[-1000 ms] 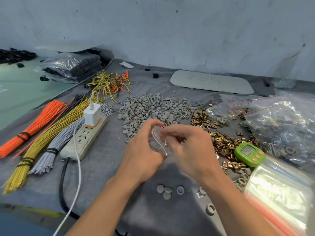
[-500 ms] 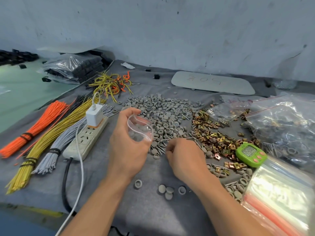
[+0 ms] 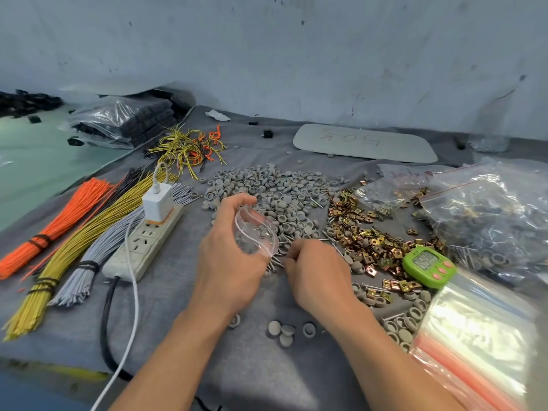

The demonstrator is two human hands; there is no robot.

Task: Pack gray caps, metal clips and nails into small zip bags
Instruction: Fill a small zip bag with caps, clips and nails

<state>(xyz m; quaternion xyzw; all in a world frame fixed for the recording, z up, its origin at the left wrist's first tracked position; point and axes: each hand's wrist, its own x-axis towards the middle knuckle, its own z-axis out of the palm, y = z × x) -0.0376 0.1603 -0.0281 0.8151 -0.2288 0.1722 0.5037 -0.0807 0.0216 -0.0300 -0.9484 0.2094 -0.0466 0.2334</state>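
My left hand (image 3: 228, 259) holds a small clear zip bag (image 3: 255, 232) with its mouth spread open, above the near edge of the pile of gray caps (image 3: 275, 191). My right hand (image 3: 317, 274) is down on the cloth beside the bag, fingers curled among the nails (image 3: 278, 261); what its fingertips hold is hidden. Brass-coloured metal clips (image 3: 367, 232) lie scattered to the right of the caps. A few loose gray caps (image 3: 281, 330) sit between my forearms.
A white power strip (image 3: 142, 241) with a charger and cables lies left of my hands, beside bundles of orange, yellow and gray wires (image 3: 68, 232). A green timer (image 3: 428, 264), filled bags (image 3: 489, 215) and a stack of zip bags (image 3: 474, 345) crowd the right.
My hands parted: the left lifted the bag aside with its mouth open, and the right dropped to the nails on the cloth. Since half a second ago little has moved.
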